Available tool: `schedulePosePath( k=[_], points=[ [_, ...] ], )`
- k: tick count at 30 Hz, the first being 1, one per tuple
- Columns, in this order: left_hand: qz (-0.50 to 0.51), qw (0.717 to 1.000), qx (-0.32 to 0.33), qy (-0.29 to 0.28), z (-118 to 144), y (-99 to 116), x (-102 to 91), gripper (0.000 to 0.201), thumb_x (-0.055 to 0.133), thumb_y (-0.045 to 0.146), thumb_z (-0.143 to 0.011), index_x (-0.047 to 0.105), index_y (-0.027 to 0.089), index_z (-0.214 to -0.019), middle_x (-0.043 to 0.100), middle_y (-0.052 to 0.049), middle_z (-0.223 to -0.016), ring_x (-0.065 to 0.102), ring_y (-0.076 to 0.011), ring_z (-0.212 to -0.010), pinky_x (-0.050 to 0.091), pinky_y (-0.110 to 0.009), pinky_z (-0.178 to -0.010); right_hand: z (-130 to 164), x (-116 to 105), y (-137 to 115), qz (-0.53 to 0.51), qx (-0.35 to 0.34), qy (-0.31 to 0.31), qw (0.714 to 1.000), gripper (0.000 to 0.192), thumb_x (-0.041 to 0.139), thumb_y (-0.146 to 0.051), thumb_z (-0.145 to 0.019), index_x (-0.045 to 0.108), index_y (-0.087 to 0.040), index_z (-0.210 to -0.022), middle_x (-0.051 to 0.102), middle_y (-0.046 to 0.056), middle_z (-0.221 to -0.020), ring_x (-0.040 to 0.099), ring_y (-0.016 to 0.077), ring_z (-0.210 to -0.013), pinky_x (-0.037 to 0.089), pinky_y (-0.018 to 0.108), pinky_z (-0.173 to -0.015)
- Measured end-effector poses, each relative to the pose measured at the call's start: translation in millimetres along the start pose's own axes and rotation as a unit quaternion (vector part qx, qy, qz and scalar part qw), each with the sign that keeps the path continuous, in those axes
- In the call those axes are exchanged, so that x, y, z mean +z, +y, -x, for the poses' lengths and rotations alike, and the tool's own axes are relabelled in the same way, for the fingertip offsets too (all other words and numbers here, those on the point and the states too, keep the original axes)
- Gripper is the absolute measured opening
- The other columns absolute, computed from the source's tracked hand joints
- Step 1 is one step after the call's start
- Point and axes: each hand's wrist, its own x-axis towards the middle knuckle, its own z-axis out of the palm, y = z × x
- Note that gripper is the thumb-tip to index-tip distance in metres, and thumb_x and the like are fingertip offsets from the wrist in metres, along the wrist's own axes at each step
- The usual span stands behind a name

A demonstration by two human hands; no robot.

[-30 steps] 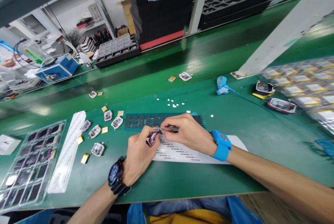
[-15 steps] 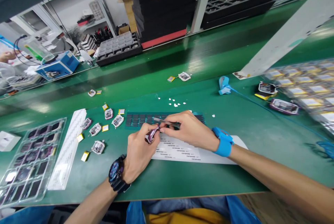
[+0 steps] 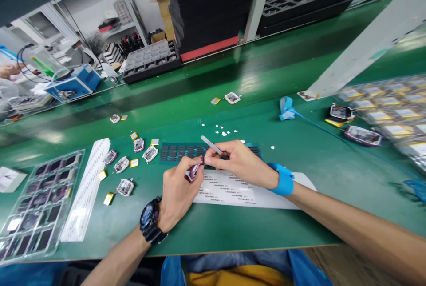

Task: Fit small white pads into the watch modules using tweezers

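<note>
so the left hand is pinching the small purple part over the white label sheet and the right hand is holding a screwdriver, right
Not quite. The head view shows the right hand holding slim metal tweezers, not a screwdriver. The rest stands: the left hand pinches the small purple part over the white label sheet.

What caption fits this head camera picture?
Left hand pinches a small purple part; right hand holds tweezers beside it.

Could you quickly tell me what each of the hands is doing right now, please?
Left hand: closed on a small purple rounded-rectangular casing.
Right hand: closed on slim silver metal tweezers.
</note>
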Motion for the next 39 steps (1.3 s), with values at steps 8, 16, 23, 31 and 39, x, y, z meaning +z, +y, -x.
schedulePosePath(
  k=[8,16,23,31,39],
  points=[
    [0.128,0.985,-0.111,-0.040,-4.3,-0.5,-1.5,0.011,0.064,0.027,-0.082,0.062,0.019,-0.090,0.077,-0.006,-0.096,0.072,-0.0164,-0.079,0.054,-0.025,-0.067,-9.0,-22.1,11.2,0.131,-0.039,0.115,0.984,0.021,0.059,-0.034,-0.085,0.068,-0.016,-0.077,0.062,-0.001,-0.058,0.054,0.0128,-0.054,0.038,0.025,-0.055],
    [0.338,0.905,-0.238,-0.100,-14.6,3.6,-7.7,0.034,0.073,0.040,-0.075,0.057,0.016,-0.093,0.077,-0.008,-0.089,0.066,-0.0120,-0.060,0.051,-0.021,-0.051,-12.4,-46.4,16.7,0.327,-0.119,0.169,0.922,0.023,0.052,-0.021,-0.092,0.075,-0.016,-0.092,0.075,0.009,-0.101,0.070,0.0246,-0.090,0.049,0.034,-0.077],
    [0.359,0.897,-0.224,-0.129,-14.4,6.2,-10.7,0.031,0.073,0.040,-0.076,0.058,0.016,-0.090,0.075,-0.004,-0.077,0.065,-0.0118,-0.059,0.050,-0.023,-0.057,8.6,-14.1,4.8,0.278,-0.319,0.075,0.903,0.020,0.053,-0.016,-0.093,0.072,-0.020,-0.095,0.077,0.005,-0.094,0.072,0.0165,-0.084,0.058,0.028,-0.075],
    [0.279,0.939,-0.166,-0.110,-6.5,1.2,-7.3,0.022,0.063,0.037,-0.085,0.060,0.018,-0.094,0.074,-0.004,-0.078,0.065,-0.0134,-0.067,0.051,-0.024,-0.062,14.8,-6.9,10.1,0.370,-0.332,0.071,0.865,0.021,0.050,-0.013,-0.090,0.070,-0.019,-0.091,0.076,0.007,-0.090,0.072,0.0188,-0.080,0.060,0.030,-0.071],
    [0.334,0.905,-0.228,-0.134,-5.6,6.4,-4.0,0.023,0.067,0.035,-0.080,0.061,0.018,-0.094,0.073,-0.005,-0.092,0.068,-0.0149,-0.077,0.060,-0.024,-0.060,17.3,-1.0,10.7,0.406,-0.351,0.093,0.838,0.021,0.046,-0.010,-0.093,0.066,-0.017,-0.095,0.075,0.007,-0.092,0.071,0.0183,-0.083,0.055,0.026,-0.066]
  ],
)
